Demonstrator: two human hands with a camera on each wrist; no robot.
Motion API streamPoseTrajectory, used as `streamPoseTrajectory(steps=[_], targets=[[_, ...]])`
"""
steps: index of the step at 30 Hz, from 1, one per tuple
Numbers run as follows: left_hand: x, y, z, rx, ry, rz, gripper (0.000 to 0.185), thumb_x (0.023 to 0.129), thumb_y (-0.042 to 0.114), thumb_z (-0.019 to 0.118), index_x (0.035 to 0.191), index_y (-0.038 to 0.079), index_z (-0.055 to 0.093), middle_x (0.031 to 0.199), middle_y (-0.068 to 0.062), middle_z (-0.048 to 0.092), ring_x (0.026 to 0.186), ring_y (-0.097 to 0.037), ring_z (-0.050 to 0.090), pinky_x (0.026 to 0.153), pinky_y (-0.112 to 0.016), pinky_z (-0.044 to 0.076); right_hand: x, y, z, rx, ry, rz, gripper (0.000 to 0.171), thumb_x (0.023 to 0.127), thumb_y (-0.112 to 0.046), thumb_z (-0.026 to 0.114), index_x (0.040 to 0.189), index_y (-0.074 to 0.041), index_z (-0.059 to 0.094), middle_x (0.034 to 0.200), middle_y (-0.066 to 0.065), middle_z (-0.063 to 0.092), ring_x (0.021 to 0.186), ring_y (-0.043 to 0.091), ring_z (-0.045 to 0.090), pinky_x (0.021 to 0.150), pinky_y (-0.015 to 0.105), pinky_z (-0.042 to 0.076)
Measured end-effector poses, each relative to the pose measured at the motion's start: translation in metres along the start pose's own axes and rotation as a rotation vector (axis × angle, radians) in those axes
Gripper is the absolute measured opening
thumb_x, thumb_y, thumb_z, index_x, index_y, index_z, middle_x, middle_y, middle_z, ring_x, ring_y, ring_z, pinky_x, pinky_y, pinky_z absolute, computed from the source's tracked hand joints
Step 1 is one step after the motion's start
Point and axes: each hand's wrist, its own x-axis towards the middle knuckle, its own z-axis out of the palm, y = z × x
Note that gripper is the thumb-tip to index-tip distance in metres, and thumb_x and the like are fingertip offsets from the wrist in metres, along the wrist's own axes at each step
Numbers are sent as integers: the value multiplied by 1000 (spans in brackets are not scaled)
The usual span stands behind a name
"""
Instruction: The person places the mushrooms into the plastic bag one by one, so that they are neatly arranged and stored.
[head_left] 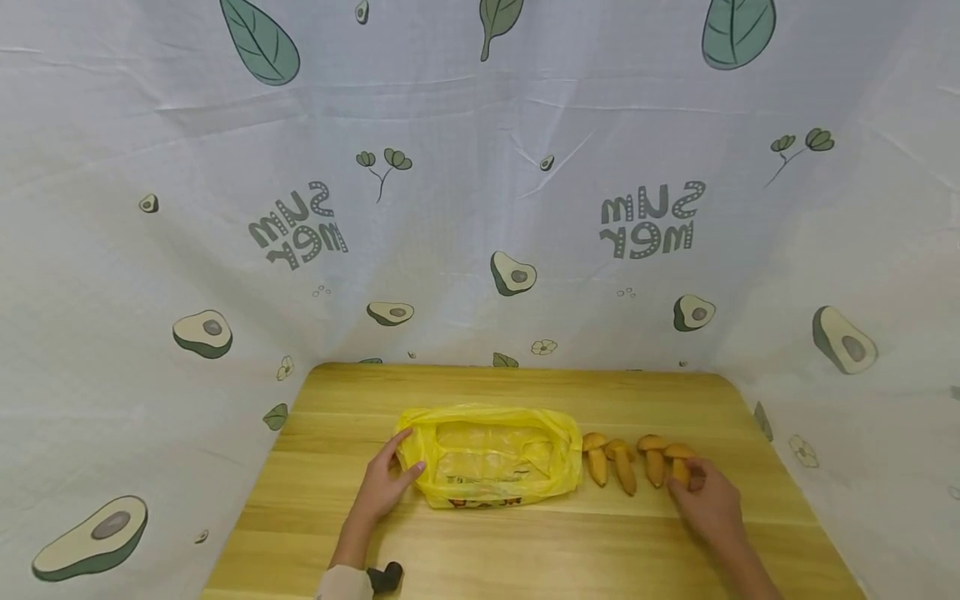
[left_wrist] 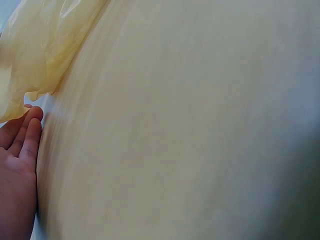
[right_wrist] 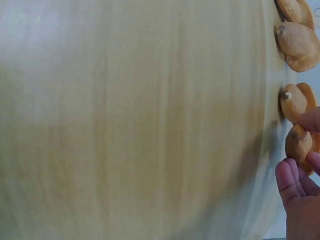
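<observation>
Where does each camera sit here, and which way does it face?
Head: above, facing forward and down at the wooden table, yellow bag, four mushrooms, both hands.
Left wrist: low, along the tabletop; left hand touching the bag's edge, also in the head view.
Right wrist: low, along the tabletop; right hand pinching the rightmost mushroom, also in the head view.

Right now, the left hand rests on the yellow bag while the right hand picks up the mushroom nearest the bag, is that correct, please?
Not quite: the right hand takes the mushroom farthest from the bag, at the row's right end, as the head view shows. The left hand does rest on the bag.
</observation>
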Motion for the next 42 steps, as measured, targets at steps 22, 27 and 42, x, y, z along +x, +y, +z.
streamPoseTrajectory(steps=[22,27,42], targets=[[-2,-1,2,16,-7,25,75,93,33,77,157,16,43,161,-19,42,147,-42,42,115,-58,41,-4,-42,-3,80,102,-93,52,87,-23,83,125,7,64,109,27,73,77,-4,59,65,14,50],[-2,-2,1,14,-4,25,74,93,34,77,157,17,44,161,-18,43,145,-43,44,114,-59,41,-4,-55,4,133,111,-123,48,86,-19,85,122,6,66,102,24,74,74,-8,58,63,13,50],[-2,-2,1,8,-5,22,76,93,39,77,158,21,42,162,-16,42,147,-43,42,115,-60,40,-6,-102,30,219,44,-123,49,87,-20,84,126,4,65,99,16,72,78,1,61,67,15,53]])
